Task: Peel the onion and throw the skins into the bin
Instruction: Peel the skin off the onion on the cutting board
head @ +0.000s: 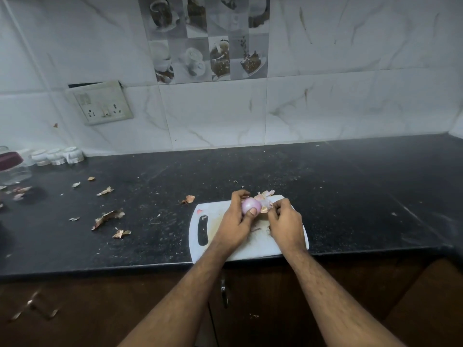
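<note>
1. The left hand (238, 219) has its grip clamped on the red onion (250, 205), just above the white cutting board (200, 246).
2. The right hand (285, 219) pinches a loose skin (266, 206); peeling is underway.
3. Next: pull that skin free. No bin is visible.

onion (250, 205): purple | board (263, 244): white | counter (350, 186): black, perhaps speckled

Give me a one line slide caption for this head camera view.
Left hand holds a purple onion over a white cutting board while right hand pulls its skin.
</note>
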Demonstrator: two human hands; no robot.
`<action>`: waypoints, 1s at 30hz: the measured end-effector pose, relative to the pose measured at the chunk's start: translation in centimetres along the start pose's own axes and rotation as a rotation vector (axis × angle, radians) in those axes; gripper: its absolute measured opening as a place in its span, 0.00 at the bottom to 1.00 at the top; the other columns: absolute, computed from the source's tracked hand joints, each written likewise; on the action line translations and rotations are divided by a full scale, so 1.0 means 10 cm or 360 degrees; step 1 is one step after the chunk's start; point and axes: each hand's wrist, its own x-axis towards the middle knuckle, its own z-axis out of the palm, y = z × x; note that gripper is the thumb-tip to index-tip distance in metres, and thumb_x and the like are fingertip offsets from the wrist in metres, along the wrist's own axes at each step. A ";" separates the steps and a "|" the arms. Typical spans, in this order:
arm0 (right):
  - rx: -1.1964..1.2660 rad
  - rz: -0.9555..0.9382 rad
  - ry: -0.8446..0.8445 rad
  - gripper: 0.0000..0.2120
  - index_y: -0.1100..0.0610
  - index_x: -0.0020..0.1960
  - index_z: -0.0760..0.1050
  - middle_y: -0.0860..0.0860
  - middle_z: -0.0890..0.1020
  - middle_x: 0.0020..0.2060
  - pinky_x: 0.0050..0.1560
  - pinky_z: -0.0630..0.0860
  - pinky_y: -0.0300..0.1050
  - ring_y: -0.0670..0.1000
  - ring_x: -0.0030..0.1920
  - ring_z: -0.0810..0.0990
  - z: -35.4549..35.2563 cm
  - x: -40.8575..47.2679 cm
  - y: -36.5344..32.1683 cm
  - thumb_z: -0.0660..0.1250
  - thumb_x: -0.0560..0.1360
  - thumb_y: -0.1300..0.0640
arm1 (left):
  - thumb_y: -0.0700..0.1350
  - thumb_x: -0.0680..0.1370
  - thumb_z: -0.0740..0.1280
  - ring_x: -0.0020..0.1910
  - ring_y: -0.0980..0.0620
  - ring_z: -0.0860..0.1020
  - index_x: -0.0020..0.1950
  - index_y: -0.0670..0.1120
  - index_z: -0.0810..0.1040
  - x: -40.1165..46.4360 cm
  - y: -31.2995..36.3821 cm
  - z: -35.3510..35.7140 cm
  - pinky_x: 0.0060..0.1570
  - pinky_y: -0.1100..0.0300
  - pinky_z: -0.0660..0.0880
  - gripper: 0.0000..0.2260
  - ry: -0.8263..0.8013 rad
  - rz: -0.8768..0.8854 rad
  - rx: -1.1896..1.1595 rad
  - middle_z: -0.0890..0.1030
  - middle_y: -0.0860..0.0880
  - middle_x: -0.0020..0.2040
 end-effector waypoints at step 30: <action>0.0126 -0.0370 -0.0282 0.08 0.47 0.57 0.77 0.40 0.81 0.51 0.50 0.78 0.42 0.40 0.50 0.80 -0.08 -0.12 -0.07 0.63 0.82 0.45 | 0.49 0.81 0.71 0.44 0.43 0.87 0.60 0.42 0.78 -0.01 0.05 -0.09 0.34 0.53 0.84 0.13 0.0087 -0.0461 -0.0853 0.87 0.48 0.47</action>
